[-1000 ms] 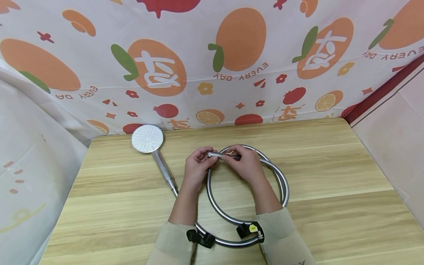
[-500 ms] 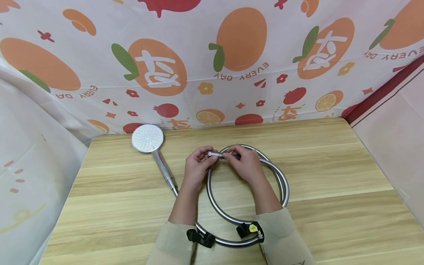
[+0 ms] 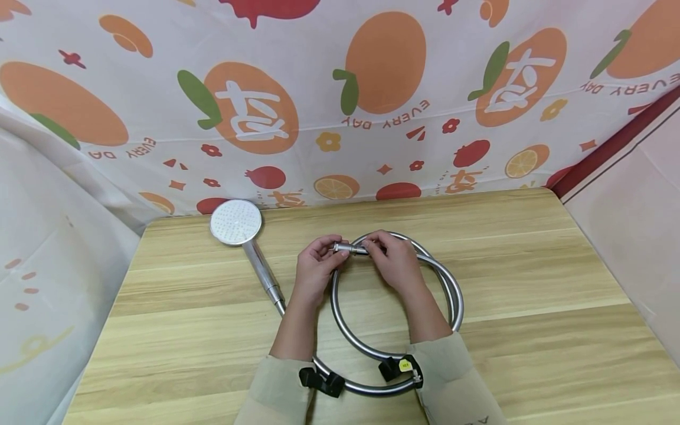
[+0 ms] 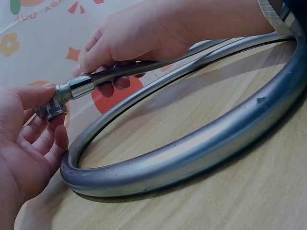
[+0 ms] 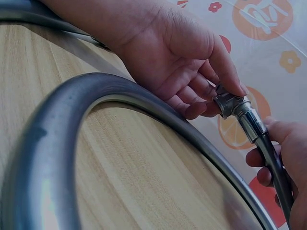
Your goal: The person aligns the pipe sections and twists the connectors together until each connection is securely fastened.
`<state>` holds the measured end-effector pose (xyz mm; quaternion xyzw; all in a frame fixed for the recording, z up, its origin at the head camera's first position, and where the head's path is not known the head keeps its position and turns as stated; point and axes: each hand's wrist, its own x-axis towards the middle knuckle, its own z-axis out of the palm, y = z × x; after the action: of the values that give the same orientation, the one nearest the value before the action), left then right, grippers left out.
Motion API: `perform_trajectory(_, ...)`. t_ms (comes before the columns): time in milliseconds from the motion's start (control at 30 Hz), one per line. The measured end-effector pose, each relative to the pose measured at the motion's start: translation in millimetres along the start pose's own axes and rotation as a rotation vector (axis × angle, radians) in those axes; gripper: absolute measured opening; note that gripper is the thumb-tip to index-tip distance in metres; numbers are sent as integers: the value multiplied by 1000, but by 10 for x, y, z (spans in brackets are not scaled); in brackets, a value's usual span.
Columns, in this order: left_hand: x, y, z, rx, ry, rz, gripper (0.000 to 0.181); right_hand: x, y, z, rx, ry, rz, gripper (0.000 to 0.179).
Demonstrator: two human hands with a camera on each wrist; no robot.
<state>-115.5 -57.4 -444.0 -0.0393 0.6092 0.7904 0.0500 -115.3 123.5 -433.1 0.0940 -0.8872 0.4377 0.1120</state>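
Note:
My left hand (image 3: pixel 314 265) pinches a small metal tee-shaped fitting (image 4: pixel 53 106) between thumb and fingers, one of its openings facing down. A shiny hose nut (image 4: pixel 80 87) sits against the fitting's side. Just behind that nut, my right hand (image 3: pixel 395 262) holds the grey metallic shower hose (image 5: pixel 273 165), its thumb on one side and fingers curled under the other. The hose loops round beneath both hands in the head view. At its other end, left of my left forearm, the hand shower (image 3: pixel 236 222) lies with its sprayed face up.
A wood-grain table (image 3: pixel 531 265) carries everything. Behind it hangs a white fruit-print cloth (image 3: pixel 329 153), with pale cloth also at the left side. Hose coils (image 3: pixel 342 321) lie under the forearms, and black wrist straps (image 3: pixel 321 382) overlap them in the head view.
My right hand's fingertips have shifted slightly right and up, away from the nut, showing more of the hose end. The left hand, fitting and hand shower stay in place.

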Motion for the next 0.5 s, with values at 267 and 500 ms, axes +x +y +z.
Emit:
perform_trajectory(267, -2, -1, -4, -9, -2, -2, 38, -6, 4, -1, 26, -30, 12, 20)
perform_trajectory(500, -5, -12, -8, -24, 7, 7, 37, -13, 28, 8, 14, -55, -14, 31)
